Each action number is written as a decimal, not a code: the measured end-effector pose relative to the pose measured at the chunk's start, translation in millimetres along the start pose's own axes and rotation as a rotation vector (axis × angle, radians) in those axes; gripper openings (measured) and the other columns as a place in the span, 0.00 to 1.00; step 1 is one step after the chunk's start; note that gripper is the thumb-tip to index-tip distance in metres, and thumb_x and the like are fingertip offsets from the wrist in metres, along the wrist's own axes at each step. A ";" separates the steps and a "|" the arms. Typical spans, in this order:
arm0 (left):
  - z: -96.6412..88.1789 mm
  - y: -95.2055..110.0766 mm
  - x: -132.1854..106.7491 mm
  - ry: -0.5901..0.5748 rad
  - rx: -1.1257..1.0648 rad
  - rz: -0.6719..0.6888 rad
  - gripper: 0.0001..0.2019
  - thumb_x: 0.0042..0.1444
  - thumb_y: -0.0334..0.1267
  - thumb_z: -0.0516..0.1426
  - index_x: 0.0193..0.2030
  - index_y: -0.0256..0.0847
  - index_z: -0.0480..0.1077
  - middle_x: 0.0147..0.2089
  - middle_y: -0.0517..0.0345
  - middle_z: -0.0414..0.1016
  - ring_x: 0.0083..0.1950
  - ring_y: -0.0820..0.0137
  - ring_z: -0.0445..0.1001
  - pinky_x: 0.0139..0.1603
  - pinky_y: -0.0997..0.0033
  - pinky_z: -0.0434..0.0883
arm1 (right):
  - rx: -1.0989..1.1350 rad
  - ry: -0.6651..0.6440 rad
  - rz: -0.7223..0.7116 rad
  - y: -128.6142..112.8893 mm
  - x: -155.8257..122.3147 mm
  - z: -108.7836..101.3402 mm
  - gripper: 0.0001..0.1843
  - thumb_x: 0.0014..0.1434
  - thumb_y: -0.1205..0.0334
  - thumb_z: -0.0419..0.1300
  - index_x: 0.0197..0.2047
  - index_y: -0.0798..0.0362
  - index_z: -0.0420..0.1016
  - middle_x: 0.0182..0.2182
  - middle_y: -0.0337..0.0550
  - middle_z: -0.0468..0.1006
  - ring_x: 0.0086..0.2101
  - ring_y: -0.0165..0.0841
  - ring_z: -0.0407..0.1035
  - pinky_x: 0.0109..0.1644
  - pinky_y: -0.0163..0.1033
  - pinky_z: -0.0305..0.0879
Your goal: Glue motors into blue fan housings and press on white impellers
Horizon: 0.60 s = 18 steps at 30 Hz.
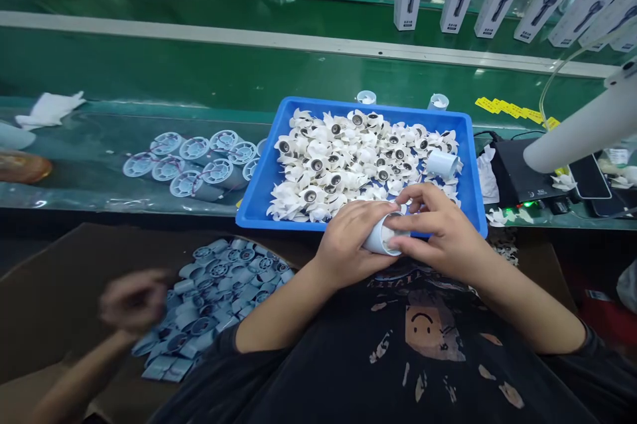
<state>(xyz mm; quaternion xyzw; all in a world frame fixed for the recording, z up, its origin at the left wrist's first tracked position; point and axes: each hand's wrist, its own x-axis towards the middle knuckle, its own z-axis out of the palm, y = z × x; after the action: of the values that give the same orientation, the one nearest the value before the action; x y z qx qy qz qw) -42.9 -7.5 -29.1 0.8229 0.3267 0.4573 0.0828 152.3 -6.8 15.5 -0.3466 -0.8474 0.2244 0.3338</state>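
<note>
Over the front edge of the blue tray, my left hand (348, 235) is wrapped round a light blue cylindrical housing (374, 241), its mouth turned to the right. White fan blades show inside that mouth. My right hand (438, 228) has its thumb and fingers at the opening, closed on the white fan impeller (388, 233) there; the fingertips partly hide it. Beyond both hands, many loose white fan impellers (343, 158) with dark round hubs fill the blue tray (480, 198). Another light blue housing (442, 164) lies on them at the right.
Several housings with wires (199, 162) stand left of the tray. Below, a box holds many blue housings (213, 298), with another person's blurred hand (134, 301) beside it. Two housings (367, 97) stand behind the tray. At right are a black device (515, 172) and white tube (577, 125).
</note>
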 end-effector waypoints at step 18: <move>-69.9 -104.7 34.7 -0.063 0.158 -0.423 0.29 0.50 0.50 0.66 0.57 0.49 0.66 0.48 0.53 0.73 0.43 0.60 0.76 0.47 0.56 0.75 | -0.283 0.446 0.024 25.4 -92.0 -51.3 0.23 0.58 0.65 0.61 0.53 0.31 0.77 0.46 0.49 0.75 0.41 0.48 0.73 0.37 0.56 0.70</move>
<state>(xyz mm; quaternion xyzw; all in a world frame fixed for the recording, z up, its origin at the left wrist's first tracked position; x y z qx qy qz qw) -134.9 83.3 -10.8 0.7540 0.5241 0.3768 0.1222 249.8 -50.2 -3.0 -0.4406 -0.7717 0.0257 0.4579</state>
